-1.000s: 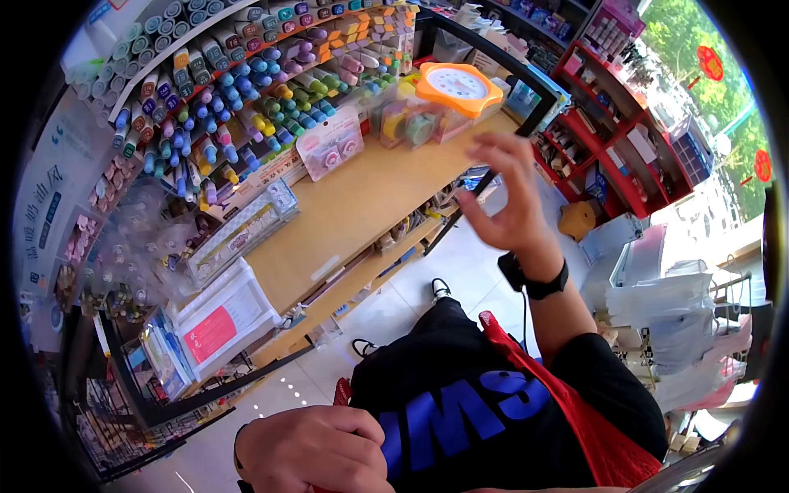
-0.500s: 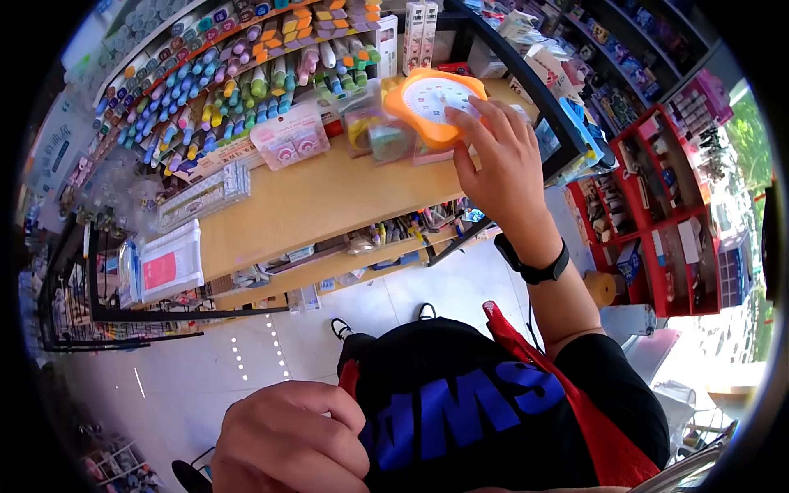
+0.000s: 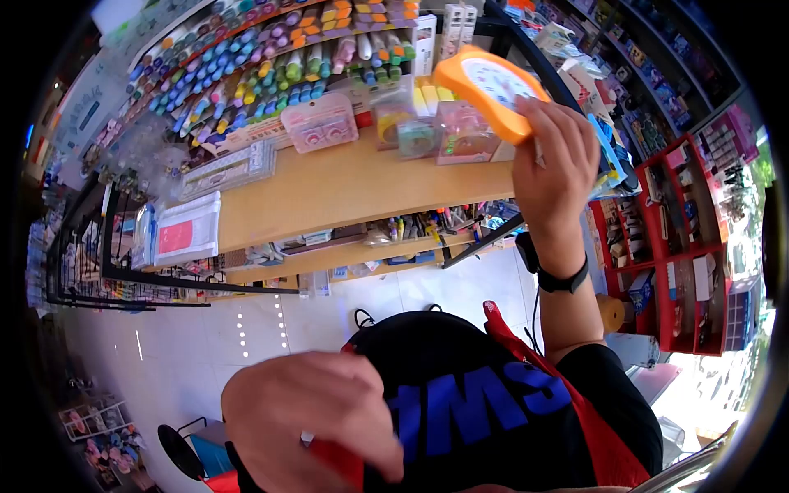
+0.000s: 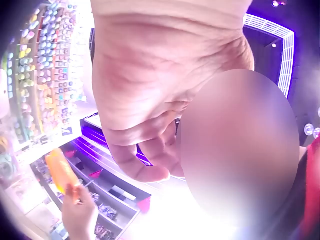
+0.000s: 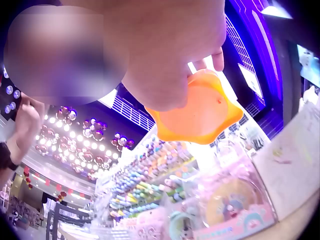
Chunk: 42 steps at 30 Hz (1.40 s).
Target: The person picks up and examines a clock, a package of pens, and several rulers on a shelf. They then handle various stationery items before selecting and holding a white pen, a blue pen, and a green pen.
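An orange, wavy-edged clock (image 3: 483, 82) with a pale dial is gripped at its lower right edge by my right hand (image 3: 561, 168), tilted and raised above the shelf board. Its plain orange back (image 5: 197, 116) faces the right wrist camera, with that hand (image 5: 160, 55) against it. My left hand (image 3: 308, 419) is blurred in front of the black shirt, far from the clock. Seen from the left wrist, this hand (image 4: 165, 95) has loosely bent fingers with nothing visible in them. Small clear packages (image 3: 415, 138) stand on the board beneath the clock.
Racks of coloured markers (image 3: 246, 78) rise behind the wooden board (image 3: 370, 185). A pink-and-white package (image 3: 319, 123) and a flat clear box (image 3: 226, 172) lie along it. A black frame post is at its right end; red shelving (image 3: 666, 263) stands farther right.
My right hand reached the clock, took hold of its edge and lifted it off the board, tilting it. My left hand has shifted slightly at the chest, its fingers less curled.
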{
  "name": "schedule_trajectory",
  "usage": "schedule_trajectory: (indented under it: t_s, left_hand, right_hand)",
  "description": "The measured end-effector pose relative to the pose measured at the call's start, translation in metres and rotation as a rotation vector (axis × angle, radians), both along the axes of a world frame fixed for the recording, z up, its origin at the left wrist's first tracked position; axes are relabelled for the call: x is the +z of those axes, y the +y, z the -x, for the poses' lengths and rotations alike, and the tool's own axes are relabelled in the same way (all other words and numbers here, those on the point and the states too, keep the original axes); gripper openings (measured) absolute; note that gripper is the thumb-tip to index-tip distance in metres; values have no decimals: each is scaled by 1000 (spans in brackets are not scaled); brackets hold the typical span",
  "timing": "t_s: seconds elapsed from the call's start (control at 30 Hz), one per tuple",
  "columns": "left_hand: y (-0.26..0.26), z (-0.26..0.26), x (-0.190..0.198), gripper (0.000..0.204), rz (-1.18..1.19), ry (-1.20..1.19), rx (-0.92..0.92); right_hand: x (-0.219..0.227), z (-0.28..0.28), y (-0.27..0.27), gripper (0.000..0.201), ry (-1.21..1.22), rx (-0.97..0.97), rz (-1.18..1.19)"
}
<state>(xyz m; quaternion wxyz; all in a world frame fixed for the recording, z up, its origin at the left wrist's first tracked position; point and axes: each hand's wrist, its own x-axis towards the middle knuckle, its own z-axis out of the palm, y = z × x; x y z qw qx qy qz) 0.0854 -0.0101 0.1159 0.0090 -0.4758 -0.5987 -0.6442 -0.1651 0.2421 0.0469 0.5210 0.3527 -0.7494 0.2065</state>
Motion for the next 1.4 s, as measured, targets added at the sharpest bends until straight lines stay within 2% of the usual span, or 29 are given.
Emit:
schedule_trajectory:
  t_s: [0.03, 0.1, 0.17, 0.23, 0.27, 0.3, 0.37, 0.4, 0.47, 0.5, 0.53, 0.57, 0.6, 0.67, 0.8, 0.87, 0.93, 0.97, 1.03, 1.07, 1.13, 1.23, 1.3, 1.4]
  left_hand:
    - [-8, 0, -8, 46, 69, -22, 15]
    - [-17, -4, -25, 88, 202, -229, 372]
    - [-2, 6, -34, 118, -24, -715, 574]
    - [-7, 17, -63, 111, -236, -694, 513]
    - [-9, 21, -65, 112, -305, -729, 506]
    - [-11, 21, -80, 99, -423, -688, 513]
    - [-18, 22, -85, 81, -463, -756, 662]
    - [-26, 22, -91, 81, -474, -758, 662]
    - [-51, 21, -103, 68, -499, -877, 637]
    - [-65, 20, -104, 68, -507, -882, 633]
    - [-80, 18, -104, 68, -387, -938, 655]
    - [-92, 18, -105, 68, -265, -991, 675]
    - [-100, 20, -109, 71, -220, -963, 731]
    - [-121, 26, -113, 74, -151, -992, 726]
    - [-137, 31, -118, 72, -10, -961, 763]
    - [-142, 35, -120, 70, 59, -940, 771]
    - [-145, 39, -121, 53, 237, -820, 871]
    - [-144, 41, -120, 53, 236, -820, 860]
    - [-140, 46, -120, 38, 621, -535, 1145]
    - [-138, 46, -123, 38, 618, -533, 1136]
    - [-135, 43, -131, 29, 821, -181, 1355]
    - [-134, 37, -131, 33, 897, -143, 1353]
    - [-136, 33, -131, 32, 866, -131, 1338]
    - [-141, 25, -135, 31, 841, -72, 1312]
  right_hand:
    - [8, -8, -1, 39, 53, 4, 18]
    - [17, -26, -10, 40, 140, 83, 36]
    - [18, -55, -24, 39, 111, 156, -39]
    - [9, -82, -46, 39, 79, 270, -153]
    - [4, -93, -55, 42, 55, 293, -208]
    - [-3, -101, -66, 44, 32, 314, -262]
    - [-16, -113, -86, 48, -3, 315, -315]
    - [-20, -117, -94, 47, -26, 338, -365]
    - [-20, -118, -105, 46, -48, 358, -423]
    - [-16, -118, -109, 52, -181, 457, -410]
    - [-14, -117, -113, 61, -316, 553, -393]
    - [-15, -113, -118, 61, -320, 551, -400]
    - [-16, -108, -122, 76, -403, 559, -395]
    - [-21, -104, -128, 103, -595, 563, -432]
    - [-44, -108, -145, 103, -707, 566, -410]
    - [-52, -111, -153, 102, -694, 460, -436]
    - [-55, -115, -160, 101, -720, 419, -410]
    - [-56, -117, -163, 99, -745, 390, -383]
    - [-59, -121, -167, 98, -735, 347, -367]
    - [-59, -123, -168, 97, -728, 315, -352]
    - [-61, -129, -172, 96, -739, 277, -363]
    - [-64, -128, -174, 93, -727, 256, -373]
    - [-65, -124, -173, 90, -706, 271, -376]
    - [-64, -113, -169, 81, -690, 366, -361]
